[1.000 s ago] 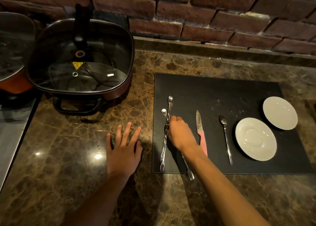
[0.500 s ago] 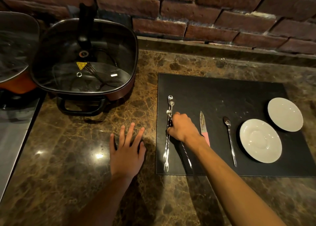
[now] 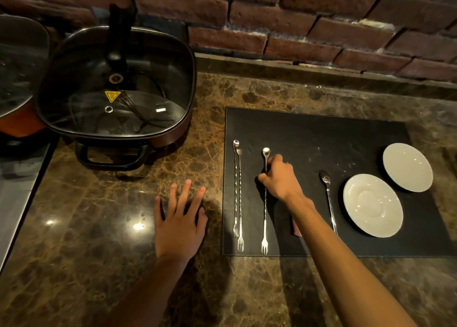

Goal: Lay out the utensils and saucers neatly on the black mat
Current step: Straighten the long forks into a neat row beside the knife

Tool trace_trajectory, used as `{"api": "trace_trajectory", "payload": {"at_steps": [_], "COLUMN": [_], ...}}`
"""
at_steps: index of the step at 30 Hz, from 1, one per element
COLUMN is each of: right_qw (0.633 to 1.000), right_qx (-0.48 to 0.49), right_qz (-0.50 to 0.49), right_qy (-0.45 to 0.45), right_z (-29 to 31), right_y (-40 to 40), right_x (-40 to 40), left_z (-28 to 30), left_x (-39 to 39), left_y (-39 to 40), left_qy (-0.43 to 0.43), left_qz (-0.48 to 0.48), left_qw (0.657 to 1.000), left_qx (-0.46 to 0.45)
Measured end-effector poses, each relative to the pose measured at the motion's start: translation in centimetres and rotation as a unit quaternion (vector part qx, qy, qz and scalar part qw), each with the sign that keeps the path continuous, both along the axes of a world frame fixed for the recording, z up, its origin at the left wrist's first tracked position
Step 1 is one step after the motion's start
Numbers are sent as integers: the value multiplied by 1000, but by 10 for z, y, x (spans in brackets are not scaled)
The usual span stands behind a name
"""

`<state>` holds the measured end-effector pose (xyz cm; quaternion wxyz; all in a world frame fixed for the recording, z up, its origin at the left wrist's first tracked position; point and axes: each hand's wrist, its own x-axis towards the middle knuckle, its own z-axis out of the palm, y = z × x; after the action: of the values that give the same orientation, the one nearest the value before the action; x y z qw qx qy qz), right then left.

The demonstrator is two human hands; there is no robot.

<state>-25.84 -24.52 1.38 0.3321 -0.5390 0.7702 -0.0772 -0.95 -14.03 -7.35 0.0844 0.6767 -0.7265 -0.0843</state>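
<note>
A black mat [image 3: 321, 133] lies on the marble counter. At its left edge two long twisted bar forks [image 3: 238, 190] lie side by side, tines toward me. My right hand [image 3: 280, 178] is shut on a third twisted bar fork [image 3: 265, 218], held parallel to them and a little to their right. A pink-handled knife [image 3: 296, 229] is mostly hidden under my right forearm. A spoon [image 3: 328, 198] lies right of it, then two white saucers [image 3: 373, 204] [image 3: 407, 167]. My left hand [image 3: 179, 218] rests flat on the counter, fingers spread, left of the mat.
A square electric pan with a glass lid [image 3: 116, 86] stands at the back left, its handle near the counter's middle. Another lidded pot [image 3: 17, 79] sits at the far left edge. A brick wall [image 3: 296, 17] closes the back.
My right hand has lifted one bar fork away from the other two and shifted it right, so it lies apart and parallel. The left hand has stayed put.
</note>
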Motion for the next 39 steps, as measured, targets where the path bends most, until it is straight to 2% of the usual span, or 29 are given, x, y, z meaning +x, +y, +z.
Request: {"api": "trace_trajectory", "payload": {"at_steps": [5,11,15,27,30,35,39], "right_qw": [1000,998,993,993,989,990,990], "right_qx": [-16,-40,-85,-103,-134,-136,-134], "right_qz": [-10,17,-1,-28,-31,23,46], "right_qy": [-8,52,85,45,45,3,7], "right_z": [1,-6,-10,-11,-13,-17,-18], "right_y": [-2,30,52,53,57,55,52], "right_x": [-5,6,17,13,18,45,65], "left_z": [-1,-1,-2,-4,-4,-3,-4], "left_x": [1,1,1,0,1,1,1], "left_y": [0,0,0,0,0,0,0], "left_qy": [-11,-9,-4,-7,-3,1,0], "left_qz": [-2,2,5,4,5,5,6], "left_qw": [1000,1000,1000,1000,1000,1000,1000], "left_qx": [4,15,16,12,11,9,10]}}
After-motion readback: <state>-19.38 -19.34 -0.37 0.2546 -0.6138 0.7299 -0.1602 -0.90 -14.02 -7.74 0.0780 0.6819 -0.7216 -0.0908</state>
